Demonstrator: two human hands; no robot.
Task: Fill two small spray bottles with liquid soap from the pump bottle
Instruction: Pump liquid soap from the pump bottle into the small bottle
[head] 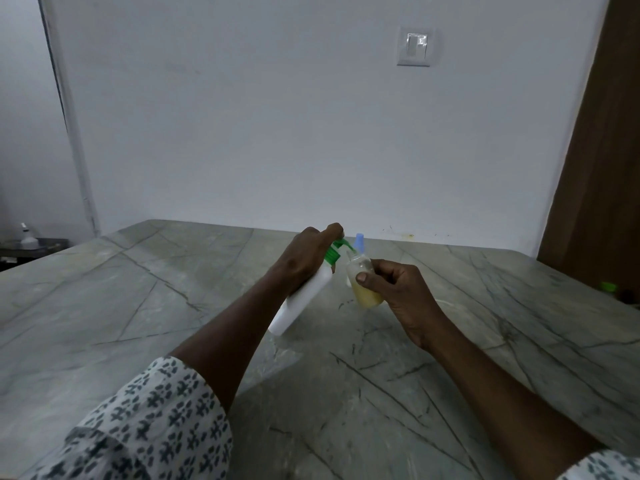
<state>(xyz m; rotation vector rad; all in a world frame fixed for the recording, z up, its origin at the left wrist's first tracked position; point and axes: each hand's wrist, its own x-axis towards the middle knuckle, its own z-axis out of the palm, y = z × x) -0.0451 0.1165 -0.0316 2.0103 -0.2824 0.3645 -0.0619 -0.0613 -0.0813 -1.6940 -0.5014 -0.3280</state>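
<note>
A grey-green veined stone bench runs back to a plain pale wall, and the work is held above it just right of centre. The small clear spray bottle, uncapped and roughly half full of yellowish liquid soap, is tilted slightly and gripped in the right hand, fingers wrapped closed around its body with the thumb across the front. The white pump bottle with green pump head leans towards it from eight o'clock, its base low near the bench, though whether it touches cannot be told; the left hand is closed over its shoulder with a finger on top of the pump, and the spout meets the small bottle's mouth. Judged step: pumping soap into a spray bottle, partly done. The next move calls for steady strokes with the spout kept in the narrow neck, stopping short of the brim. At twelve o'clock, just behind the held bottle, stands a blue-capped item, likely the second spray bottle; its fill level is hidden. A small green object lies at three o'clock near the bench edge, too blurred to identify. A light switch sits high on the wall at one o'clock, a brown wooden panel closes the right side, and a patterned sleeve shows at seven o'clock.
</note>
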